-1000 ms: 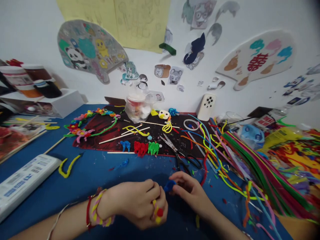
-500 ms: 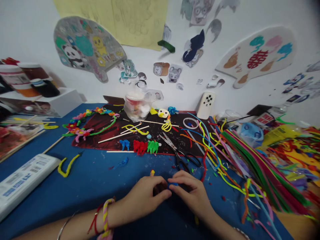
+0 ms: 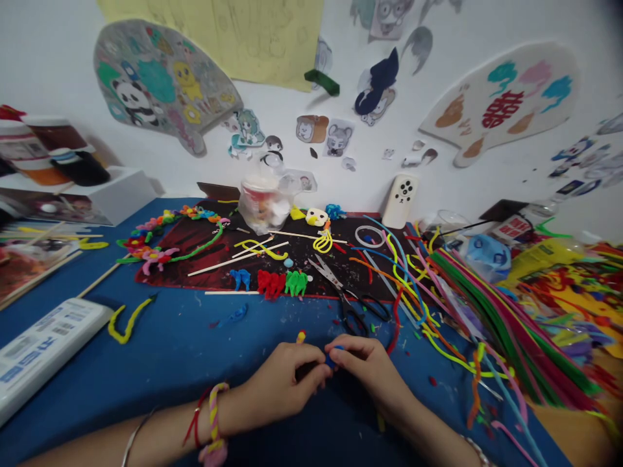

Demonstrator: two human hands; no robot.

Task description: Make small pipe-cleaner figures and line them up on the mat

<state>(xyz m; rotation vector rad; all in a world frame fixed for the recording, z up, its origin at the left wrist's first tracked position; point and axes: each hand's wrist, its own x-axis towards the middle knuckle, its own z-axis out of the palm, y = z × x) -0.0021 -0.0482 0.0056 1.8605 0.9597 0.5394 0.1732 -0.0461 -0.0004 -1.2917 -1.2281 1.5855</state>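
My left hand (image 3: 287, 376) and my right hand (image 3: 363, 363) meet low in the middle of the view, fingertips pinched round a small blue pipe cleaner piece (image 3: 335, 354). Most of that piece is hidden by the fingers. A yellow and red bit (image 3: 301, 336) shows at a finger of my left hand. Beyond the hands lie black-handled scissors (image 3: 343, 292) with their blades apart. Bent pipe cleaner pieces stand in a row: blue (image 3: 240, 279), red (image 3: 271, 284) and green (image 3: 296, 283). Nearer lies another blue piece (image 3: 233, 316).
Loose pipe cleaners (image 3: 413, 285) and a thick bundle (image 3: 511, 324) cover the right side. A white box-like strip (image 3: 48, 350) and a yellow pipe cleaner (image 3: 127, 324) lie left. A bagged tub (image 3: 263, 201) and a phone (image 3: 401, 201) stand by the wall.
My right fingers have closed in on the blue piece, beside my left fingertips. More of the blue now shows between the hands. The camera view has shifted slightly.
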